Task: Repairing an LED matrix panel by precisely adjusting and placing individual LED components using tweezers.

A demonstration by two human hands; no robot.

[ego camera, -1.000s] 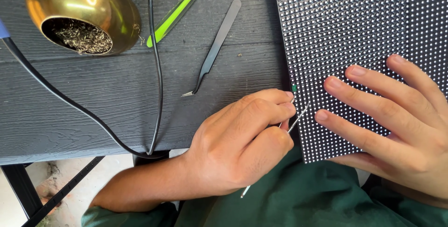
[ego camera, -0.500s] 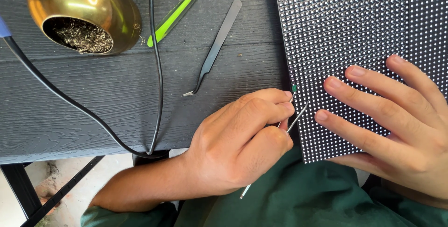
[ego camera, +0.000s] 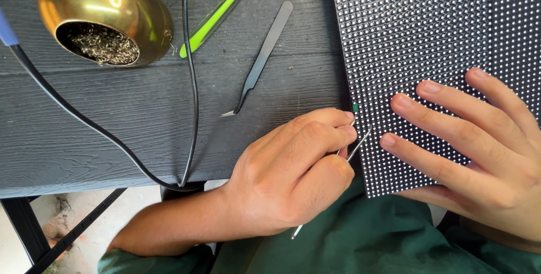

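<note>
A black panel covered in rows of small white dots (ego camera: 428, 32) lies on the dark wooden table (ego camera: 112, 122), its near edge hanging over my lap. My left hand (ego camera: 293, 175) is closed around thin metal tweezers (ego camera: 356, 144), whose tips touch the panel's left edge just below a tiny green part (ego camera: 355, 107). My right hand (ego camera: 479, 144) rests flat on the panel's lower right area, fingers spread and pointing left.
A second pair of tweezers (ego camera: 260, 63) lies on the table behind my left hand. A brass holder filled with metal wool (ego camera: 104, 20) sits at the far left. Black cables (ego camera: 189, 82) cross the table, and a green tool (ego camera: 220, 12) lies near the far edge.
</note>
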